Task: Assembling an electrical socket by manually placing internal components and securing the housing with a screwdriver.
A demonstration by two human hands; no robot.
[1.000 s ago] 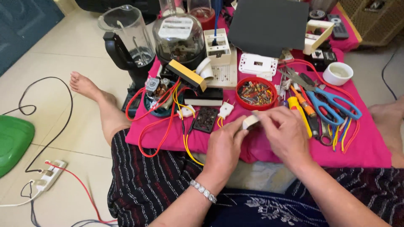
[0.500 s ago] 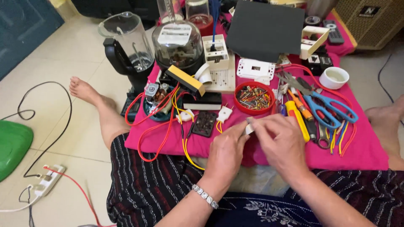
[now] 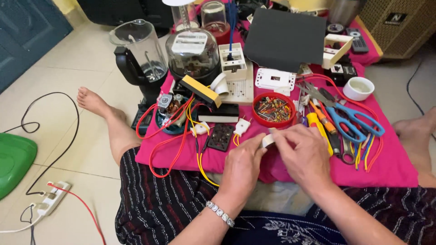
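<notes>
a person sits on a tiled floor [image 3: 68,90] with legs spread, seen from above. a pink cloth [image 3: 386,163] lies between the legs, crowded with electrical parts and tools.

both hands meet just above the near edge of the cloth. the left hand [image 3: 243,168] and the right hand [image 3: 304,156] are closed together on a small white roll of tape [image 3: 268,140], pinched between their fingertips; most of the roll is hidden by the fingers. a silver bracelet [image 3: 219,213] circles the left wrist.

just beyond the hands sits a round red dish [image 3: 273,109] filled with small coloured parts. to its right lie blue-handled scissors [image 3: 352,120], a yellow-handled screwdriver [image 3: 318,127] and other tools, with red, yellow and blue wires trailing beside them. to the left of the hands are a white plug [image 3: 241,127], a dark square part with holes [image 3: 220,136], and loops of red wire [image 3: 165,140] and yellow wire.

farther back stand a clear blender jug with a black handle [image 3: 141,54], a round glass-domed meter [image 3: 193,54], a white switch plate [image 3: 274,79], a dark grey board [image 3: 286,38] and a small white bowl [image 3: 359,88].

on the floor at left are a green lid [image 3: 13,163] and a white power strip [image 3: 52,199] with a black cable.
</notes>
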